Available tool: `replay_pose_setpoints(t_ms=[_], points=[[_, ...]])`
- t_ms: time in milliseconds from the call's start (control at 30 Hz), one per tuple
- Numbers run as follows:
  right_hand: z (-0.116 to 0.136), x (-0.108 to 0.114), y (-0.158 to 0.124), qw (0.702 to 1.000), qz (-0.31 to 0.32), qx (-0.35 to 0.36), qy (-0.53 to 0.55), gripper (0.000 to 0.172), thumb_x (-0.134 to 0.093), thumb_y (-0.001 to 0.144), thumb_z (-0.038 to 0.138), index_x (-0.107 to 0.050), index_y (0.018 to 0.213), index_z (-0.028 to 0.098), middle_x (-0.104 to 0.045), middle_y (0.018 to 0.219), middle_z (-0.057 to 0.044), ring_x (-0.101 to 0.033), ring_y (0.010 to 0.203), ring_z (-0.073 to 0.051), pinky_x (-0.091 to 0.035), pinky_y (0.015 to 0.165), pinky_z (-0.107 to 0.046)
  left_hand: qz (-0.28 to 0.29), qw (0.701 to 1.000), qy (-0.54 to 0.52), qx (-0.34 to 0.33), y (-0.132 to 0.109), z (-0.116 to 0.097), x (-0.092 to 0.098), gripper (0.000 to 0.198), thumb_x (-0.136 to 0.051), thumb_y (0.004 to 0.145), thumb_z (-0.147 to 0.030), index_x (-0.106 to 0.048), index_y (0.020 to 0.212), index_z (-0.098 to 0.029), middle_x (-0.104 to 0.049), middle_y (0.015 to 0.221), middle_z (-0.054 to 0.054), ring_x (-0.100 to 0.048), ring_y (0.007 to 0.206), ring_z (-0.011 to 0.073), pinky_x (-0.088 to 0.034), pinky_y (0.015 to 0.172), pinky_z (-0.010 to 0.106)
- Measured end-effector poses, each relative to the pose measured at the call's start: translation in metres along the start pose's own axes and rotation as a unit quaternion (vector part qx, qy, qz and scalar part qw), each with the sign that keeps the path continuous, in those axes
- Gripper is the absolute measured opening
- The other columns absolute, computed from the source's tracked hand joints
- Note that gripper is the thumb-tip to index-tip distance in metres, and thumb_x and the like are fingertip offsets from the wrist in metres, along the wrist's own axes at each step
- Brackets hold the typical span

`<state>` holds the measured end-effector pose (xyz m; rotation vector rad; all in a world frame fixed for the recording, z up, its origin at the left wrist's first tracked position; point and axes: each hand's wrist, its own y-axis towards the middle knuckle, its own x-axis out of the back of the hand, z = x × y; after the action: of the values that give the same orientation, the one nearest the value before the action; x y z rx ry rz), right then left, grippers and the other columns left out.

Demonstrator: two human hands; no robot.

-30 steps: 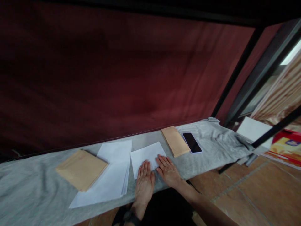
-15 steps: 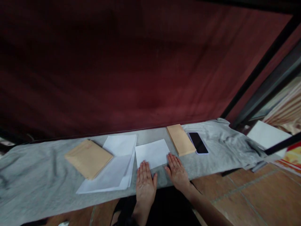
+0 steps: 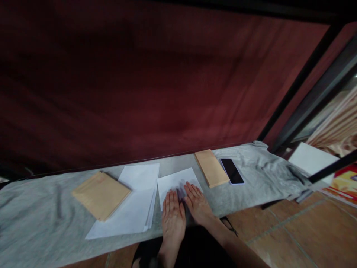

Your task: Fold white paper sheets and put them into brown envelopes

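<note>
A white sheet of paper, apparently folded [image 3: 178, 179], lies on the grey cloth in front of me. My left hand [image 3: 173, 216] rests flat over its near left part, fingers stretched out and pointing away from me. Beside it my right hand [image 3: 197, 203] lies flat on the near right part, fingers extended and angled to the left. The two hands are close together, and they hide the paper's near edge. To the left is a stack of larger white sheets [image 3: 134, 212]. A pile of brown envelopes [image 3: 102, 195] overlaps those sheets.
More brown envelopes [image 3: 212, 168] lie right of the folded paper, with a phone [image 3: 232, 171] in a pale purple case beside them. Grey cloth [image 3: 36, 216] covers the narrow bench. A dark red panel [image 3: 167, 93] rises behind it. Tiled floor [image 3: 273, 230] shows at the lower right.
My right hand has moved left and inward over the paper, closer to my left hand. My left hand stays flat on the paper's near part. The view has shifted slightly.
</note>
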<state>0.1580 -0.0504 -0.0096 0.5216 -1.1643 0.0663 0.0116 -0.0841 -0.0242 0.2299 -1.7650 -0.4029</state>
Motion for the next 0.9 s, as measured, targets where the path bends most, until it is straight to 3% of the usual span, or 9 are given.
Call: replay_pose_setpoints(t_ms=[133,333,467,700,800,900], points=[[0.004,-0.009,0.002,1.000,0.020,0.019,0.004,0.047,-0.031,0.107,0.032,-0.045,0.149,0.018,-0.045,0.154,-0.007,-0.042,0.142,-0.020,-0.036,0.118,-0.043,0.030,0.999,0.012,-0.020,0.010,0.003,-0.011,0.058,-0.031,0.097,-0.024,-0.032,0.154,-0.011,-0.043,0.155,0.014,-0.034,0.147,0.0264,-0.035,0.118,0.049],[-0.020,-0.012,-0.019,0.998,-0.031,-0.015,-0.052,0.053,-0.037,0.105,0.035,-0.038,0.152,0.010,-0.043,0.155,-0.012,-0.039,0.144,-0.023,-0.031,0.120,-0.042,-0.024,0.999,0.028,0.013,-0.010,0.019,-0.009,0.061,-0.029,0.100,-0.029,-0.023,0.157,-0.008,-0.043,0.154,0.020,-0.035,0.146,0.0297,-0.037,0.116,0.051],[-0.030,-0.013,-0.022,0.996,-0.040,-0.042,-0.071,0.055,-0.038,0.104,0.035,-0.038,0.152,0.009,-0.045,0.153,-0.015,-0.041,0.142,-0.027,-0.033,0.119,-0.045,-0.038,0.998,0.034,0.027,-0.009,0.021,-0.005,0.061,-0.031,0.099,-0.029,-0.026,0.156,-0.006,-0.046,0.151,0.023,-0.041,0.143,0.0324,-0.038,0.114,0.054],[-0.019,-0.010,0.027,0.999,0.002,-0.030,-0.020,0.049,-0.030,0.106,0.032,-0.044,0.150,0.015,-0.043,0.155,-0.009,-0.039,0.144,-0.022,-0.034,0.118,-0.043,0.016,1.000,0.023,0.010,0.046,0.006,-0.010,0.057,-0.032,0.096,-0.023,-0.038,0.150,-0.004,-0.042,0.155,0.020,-0.031,0.148,0.0299,-0.032,0.119,0.052],[-0.012,-0.015,0.055,1.000,0.020,-0.017,-0.010,0.047,-0.030,0.106,0.031,-0.048,0.147,0.014,-0.047,0.153,-0.010,-0.040,0.143,-0.021,-0.034,0.119,-0.042,0.051,0.998,0.025,0.006,0.070,0.008,-0.021,0.056,-0.031,0.094,-0.017,-0.042,0.147,-0.002,-0.044,0.153,0.021,-0.030,0.148,0.0303,-0.032,0.119,0.051],[-0.008,-0.024,0.072,1.000,0.025,0.005,-0.001,0.046,-0.031,0.107,0.031,-0.050,0.146,0.017,-0.049,0.151,-0.008,-0.040,0.143,-0.021,-0.033,0.119,-0.043,0.067,0.997,0.030,-0.003,0.080,0.014,-0.030,0.056,-0.031,0.093,-0.014,-0.044,0.147,-0.004,-0.045,0.153,0.019,-0.029,0.149,0.0294,-0.030,0.120,0.051]])
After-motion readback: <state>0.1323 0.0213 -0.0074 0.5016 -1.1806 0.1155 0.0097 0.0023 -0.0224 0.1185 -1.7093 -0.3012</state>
